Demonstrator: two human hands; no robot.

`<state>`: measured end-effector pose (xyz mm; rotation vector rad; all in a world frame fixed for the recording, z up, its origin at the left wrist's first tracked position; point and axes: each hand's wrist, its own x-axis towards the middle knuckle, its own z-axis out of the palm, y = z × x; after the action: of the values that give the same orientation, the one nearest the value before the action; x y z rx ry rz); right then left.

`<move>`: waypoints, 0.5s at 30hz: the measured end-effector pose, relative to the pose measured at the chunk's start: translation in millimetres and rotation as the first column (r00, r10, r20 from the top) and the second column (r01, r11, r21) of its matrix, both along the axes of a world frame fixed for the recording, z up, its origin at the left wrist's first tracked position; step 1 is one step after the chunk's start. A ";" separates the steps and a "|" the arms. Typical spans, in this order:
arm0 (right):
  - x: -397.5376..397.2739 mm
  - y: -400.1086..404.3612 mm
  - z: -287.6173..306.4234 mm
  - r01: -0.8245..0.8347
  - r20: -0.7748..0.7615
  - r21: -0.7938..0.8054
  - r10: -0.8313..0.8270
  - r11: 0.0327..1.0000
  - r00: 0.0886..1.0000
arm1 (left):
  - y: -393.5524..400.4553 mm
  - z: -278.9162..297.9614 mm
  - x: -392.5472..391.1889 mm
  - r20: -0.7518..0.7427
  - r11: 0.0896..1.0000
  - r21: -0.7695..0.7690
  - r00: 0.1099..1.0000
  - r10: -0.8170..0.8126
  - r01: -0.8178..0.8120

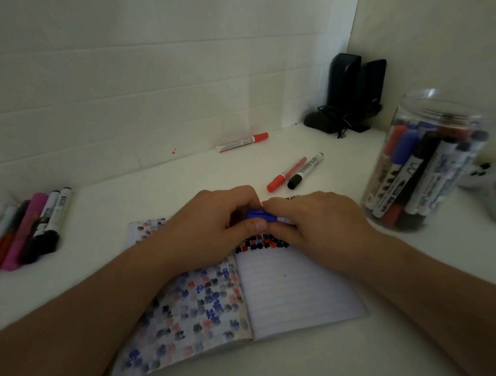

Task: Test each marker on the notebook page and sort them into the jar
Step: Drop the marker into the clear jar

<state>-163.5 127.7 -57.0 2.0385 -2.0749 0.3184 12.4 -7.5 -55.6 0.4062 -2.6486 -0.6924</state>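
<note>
Loose markers (pixel 21 229) lying left, jar (pixel 425 162) standing right, both hands (pixel 214 223) (pixel 311 221) pinching blue marker (pixel 261 215) over notebook (pixel 293 291), marker mostly hidden by fingers

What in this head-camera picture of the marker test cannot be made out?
- Blue marker: mostly covered by left hand and right hand; capped or not, unclear.
- Pile of markers: cut by the left edge.
- Clear plastic jar: labels blurred.

A desk corner at home or in a small office.
White desk (pixel 180 175), tiled wall (pixel 113 79), two black speakers (pixel 355 90).
</note>
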 end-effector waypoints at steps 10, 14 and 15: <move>-12.7 21.7 35.8 0.178 0.645 0.119 -0.212 0.977 0.734 | 0.9 4.3 1.9 0.021 0.999 0.007 0.998 0.052 -0.052; -35.8 31.8 46.1 0.047 0.980 -0.073 0.080 0.996 -0.182 | 1.0 5.7 1.9 0.057 0.998 -0.057 0.998 0.007 -0.004; -40.0 31.9 45.5 0.008 0.941 -0.102 0.099 0.995 -0.323 | 1.2 6.0 1.8 0.066 0.998 -0.068 0.998 -0.009 0.014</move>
<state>-203.5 159.6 -11.5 1.6201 -2.2331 3.1260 14.2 -6.3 -49.5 0.4016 -2.7301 -0.5994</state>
